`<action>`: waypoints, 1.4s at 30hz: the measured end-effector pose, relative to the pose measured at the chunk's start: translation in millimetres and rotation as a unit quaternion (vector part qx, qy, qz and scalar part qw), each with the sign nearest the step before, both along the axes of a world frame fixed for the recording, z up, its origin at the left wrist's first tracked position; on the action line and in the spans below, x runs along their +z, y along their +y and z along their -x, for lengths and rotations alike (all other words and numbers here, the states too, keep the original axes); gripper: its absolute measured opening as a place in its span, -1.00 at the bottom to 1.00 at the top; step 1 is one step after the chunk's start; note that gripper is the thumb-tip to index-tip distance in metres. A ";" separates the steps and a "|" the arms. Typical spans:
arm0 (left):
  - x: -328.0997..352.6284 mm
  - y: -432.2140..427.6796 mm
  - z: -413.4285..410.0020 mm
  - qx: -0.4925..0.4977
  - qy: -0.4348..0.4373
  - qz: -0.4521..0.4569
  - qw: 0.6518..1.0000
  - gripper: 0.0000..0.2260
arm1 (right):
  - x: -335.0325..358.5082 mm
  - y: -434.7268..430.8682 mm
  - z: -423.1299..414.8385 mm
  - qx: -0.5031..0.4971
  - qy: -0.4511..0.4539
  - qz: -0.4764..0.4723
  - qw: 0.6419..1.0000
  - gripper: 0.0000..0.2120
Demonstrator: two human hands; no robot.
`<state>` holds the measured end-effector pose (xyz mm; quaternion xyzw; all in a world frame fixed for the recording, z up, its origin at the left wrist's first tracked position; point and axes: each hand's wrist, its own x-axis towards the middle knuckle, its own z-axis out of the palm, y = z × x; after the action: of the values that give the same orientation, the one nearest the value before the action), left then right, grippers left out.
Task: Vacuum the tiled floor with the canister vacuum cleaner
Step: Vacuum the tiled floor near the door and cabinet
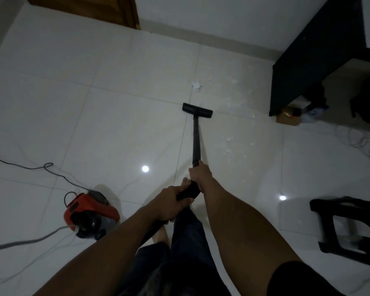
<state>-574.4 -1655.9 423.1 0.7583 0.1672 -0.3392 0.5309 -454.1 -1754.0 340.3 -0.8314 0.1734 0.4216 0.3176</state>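
A black vacuum wand [195,137] reaches forward over the white tiled floor [107,116]. Its flat black floor head [197,110] lies on the tiles. My right hand [199,174] grips the wand at its lower end. My left hand [169,202] holds the handle just behind it, where the ribbed hose [151,231] begins. The red canister vacuum cleaner [90,212] sits on the floor to my left. White fluffy scraps [196,84] lie just beyond the head, and smaller bits [229,139] are scattered to the right of the wand.
A black desk [303,67] stands at the right, with a cardboard box [288,116] and clutter under it. A black stool [348,227] is at near right. A power cord [30,167] trails left of the canister. A wooden door [90,7] is at the far wall.
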 end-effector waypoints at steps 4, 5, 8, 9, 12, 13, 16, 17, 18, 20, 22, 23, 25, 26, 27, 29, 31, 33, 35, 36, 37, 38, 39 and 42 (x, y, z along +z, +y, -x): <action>0.5 19.7 -57.8 0.022 0.025 0.009 0.999 -0.52 | -8.1 24.1 -58.6 -0.014 0.003 -0.002 1.000 -0.39; -0.4 26.2 -73.3 0.026 0.023 0.007 0.999 -0.52 | -8.5 31.0 -73.7 -0.022 0.004 -0.002 1.000 -0.39; -6.7 38.9 -113.1 0.037 0.032 -0.008 0.999 -0.55 | -6.6 47.9 -112.2 -0.029 0.010 0.015 0.999 -0.37; -7.9 40.6 -121.3 0.042 0.032 -0.010 0.999 -0.55 | -5.8 51.7 -120.5 -0.032 0.010 0.016 0.999 -0.35; -13.6 45.0 -151.6 0.063 0.044 0.003 0.997 -0.58 | -8.4 63.2 -152.7 -0.034 0.006 0.023 0.999 -0.32; -15.7 46.1 -160.2 0.068 0.046 0.007 0.997 -0.60 | -9.5 64.8 -160.9 -0.033 0.005 0.027 0.999 -0.32; -23.9 48.5 -180.7 0.072 0.051 0.007 0.996 -0.57 | -8.6 66.5 -181.0 -0.038 0.006 0.037 0.999 -0.31; -25.4 49.7 -187.0 0.070 0.051 0.004 0.996 -0.54 | -8.2 67.1 -187.6 -0.039 0.006 0.038 0.998 -0.31; -25.3 51.2 -193.8 0.070 0.051 0.003 0.996 -0.52 | -7.5 68.6 -194.1 -0.040 0.004 0.040 0.998 -0.31; -19.8 55.0 -206.8 0.075 0.050 0.007 0.996 -0.55 | -3.4 73.8 -205.6 -0.040 -0.005 0.039 0.998 -0.33; -14.6 64.0 -221.5 0.078 0.045 0.010 0.996 -0.65 | -0.2 81.8 -218.9 -0.042 -0.015 0.036 0.998 -0.34; -12.8 68.9 -227.8 0.077 0.044 0.013 0.996 -0.70 | 1.7 86.0 -225.0 -0.041 -0.015 0.037 0.998 -0.34; -10.9 79.2 -240.0 0.082 0.050 0.021 0.995 -0.73 | 4.2 94.7 -236.8 -0.041 -0.013 0.036 0.998 -0.33; -10.8 85.2 -247.2 0.086 0.051 0.028 0.995 -0.68 | 4.3 99.9 -244.3 -0.045 -0.012 0.031 0.998 -0.33; -12.4 91.2 -253.9 0.087 0.052 0.033 0.994 -0.61 | 5.2 105.3 -252.1 -0.050 -0.012 0.026 0.998 -0.33; -14.3 102.6 -268.1 0.084 0.047 0.040 0.995 -0.53 | 4.4 115.4 -267.6 -0.058 -0.016 0.017 0.998 -0.35; -17.4 114.9 -282.0 0.073 0.039 0.035 0.996 -0.51 | 3.5 125.7 -282.4 -0.058 -0.018 0.009 0.998 -0.37; -21.0 126.2 -291.4 0.055 0.036 0.026 0.998 -0.49 | 2.7 133.1 -290.7 -0.063 -0.015 0.007 0.998 -0.39; -20.4 134.7 -297.1 0.047 0.037 0.028 0.998 -0.49 | 4.0 138.6 -295.0 -0.070 -0.008 0.004 0.997 -0.40; -18.1 137.3 -299.4 0.047 0.038 0.030 0.998 -0.49 | 4.5 140.2 -297.3 -0.075 -0.004 0.004 0.997 -0.39; -15.0 140.3 -303.9 0.049 0.038 0.032 0.998 -0.50 | 4.9 143.1 -301.5 -0.079 -0.001 0.005 0.997 -0.38; -12.6 142.1 -307.7 0.050 0.037 0.034 0.997 -0.50 | 4.7 145.4 -305.8 -0.084 0.002 0.005 0.996 -0.38; -10.4 142.8 -311.8 0.052 0.033 0.039 0.997 -0.49 | 5.2 147.0 -310.5 -0.086 0.004 0.004 0.996 -0.37; -10.5 146.2 -333.4 0.055 0.024 0.046 0.997 -0.52 | 3.3 150.6 -333.6 -0.081 0.003 0.011 0.997 -0.37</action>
<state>-241.0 -1509.7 412.6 0.7148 0.2051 -0.3349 0.5787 -120.5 -1603.4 343.6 -0.8166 0.2459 0.3950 0.3415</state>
